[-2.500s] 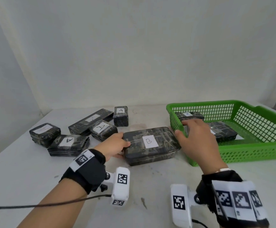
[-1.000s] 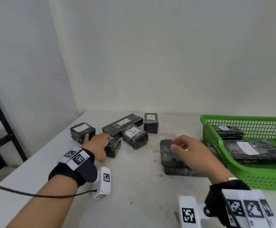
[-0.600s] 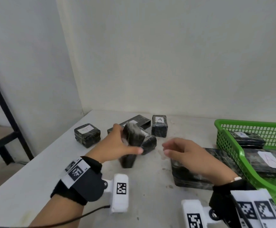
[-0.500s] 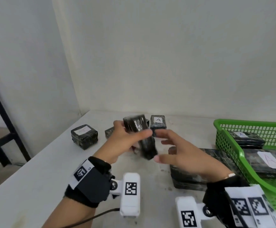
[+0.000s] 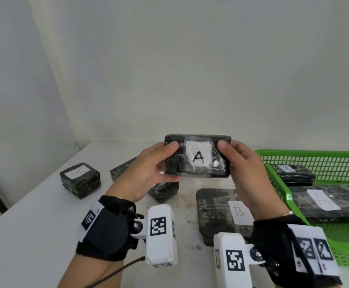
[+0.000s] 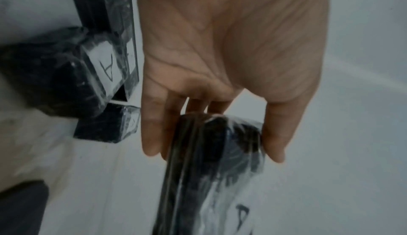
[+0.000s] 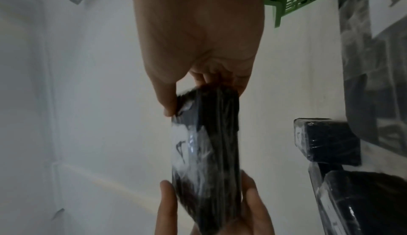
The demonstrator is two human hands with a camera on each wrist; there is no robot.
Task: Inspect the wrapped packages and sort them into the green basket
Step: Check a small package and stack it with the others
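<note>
Left hand and right hand pinch the ends of a glossy, film-wrapped black package labelled A, hiding packages behind it.

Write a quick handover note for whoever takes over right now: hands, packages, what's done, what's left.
Left hand and right hand each grip an end of a black plastic-wrapped package labelled A, held up above the white table.
Done: two A packages lie in the green plastic basket.
Left: bin the held one; inspect the small A package and the others at the left. The flat B package lies beside the basket.
</note>
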